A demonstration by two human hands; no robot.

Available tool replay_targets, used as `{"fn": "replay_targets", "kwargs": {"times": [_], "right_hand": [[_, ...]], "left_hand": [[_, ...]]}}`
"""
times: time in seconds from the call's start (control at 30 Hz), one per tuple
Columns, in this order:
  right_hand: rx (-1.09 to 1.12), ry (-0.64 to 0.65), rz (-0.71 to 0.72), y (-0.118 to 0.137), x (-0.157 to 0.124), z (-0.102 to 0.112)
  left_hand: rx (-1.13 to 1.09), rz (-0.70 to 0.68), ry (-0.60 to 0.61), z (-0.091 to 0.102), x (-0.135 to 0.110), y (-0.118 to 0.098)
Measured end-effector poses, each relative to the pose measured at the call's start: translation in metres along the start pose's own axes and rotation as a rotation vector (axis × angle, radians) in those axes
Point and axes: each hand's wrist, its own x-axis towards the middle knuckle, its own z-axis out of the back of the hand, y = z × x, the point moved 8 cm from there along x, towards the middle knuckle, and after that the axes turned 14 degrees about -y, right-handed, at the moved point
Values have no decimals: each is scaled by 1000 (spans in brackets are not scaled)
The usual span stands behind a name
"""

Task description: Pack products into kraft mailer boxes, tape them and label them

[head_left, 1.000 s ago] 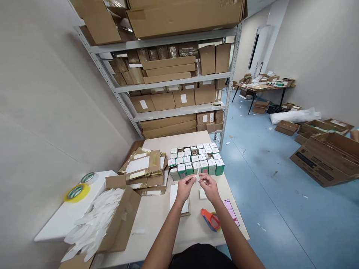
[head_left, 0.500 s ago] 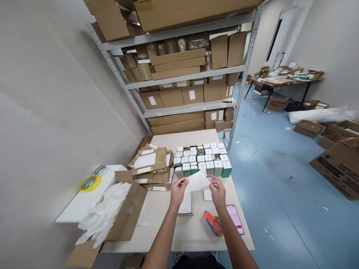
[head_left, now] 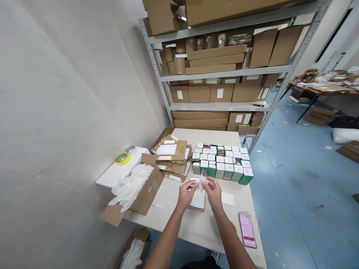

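Observation:
A small white sheet of paper (head_left: pixel 201 183) is bent upright between my two hands. My left hand (head_left: pixel 186 195) pinches its left side with thumb and fingers. Facing it, my right hand (head_left: pixel 213 191) pinches the right side; the hands are close together. Just beneath lies a flat box with a white top (head_left: pixel 198 201), partly covered by my fingers. Another white sheet (head_left: pixel 227 198) rests on the table to the right of my right hand. Past the hands stand several small white-and-green boxes (head_left: pixel 228 170) in rows, a few with open tops.
Flattened cardboard pieces (head_left: pixel 171 157) are piled at the left. An open carton (head_left: pixel 148 194) spills white bags (head_left: pixel 134 183). A phone (head_left: pixel 248 229) lies near the right edge. Tape rolls (head_left: pixel 122 158) sit on a white surface by the wall. Shelving (head_left: pixel 218 106) holding cartons stands behind.
My hands have come closer together, and the sheet has gone from spread out to folded upright. The view has swung left. My right forearm now hides most of the orange tape dispenser.

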Motion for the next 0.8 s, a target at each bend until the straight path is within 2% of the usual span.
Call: {"fn": "replay_targets", "kwargs": {"times": [0.1,0.2,0.27,0.37,0.47,0.53,0.63,0.8], "right_hand": [[-67,55,63,-7,-14,-25],[-108,77,130,-17,-29,-49],[-140,99,163,-25,-41,-67],[-193,127,181,-42,-63,-99],[-238,135,155,-65,-91,-134],[-269,179,132,-82,-116,-163],[-326,340,81,-114,-167,-212],[-429,624,-80,-192,-267,-285]], "left_hand": [[1,-14,-69,39,-3,1],[-5,-1,-225,104,0,10],[-16,20,-370,162,0,22],[-52,84,-665,263,-13,48],[-106,140,-975,358,-46,73],[-130,174,-1131,408,-74,88],[-143,212,-1223,460,-113,108],[-158,244,-1249,523,-171,140]]}}
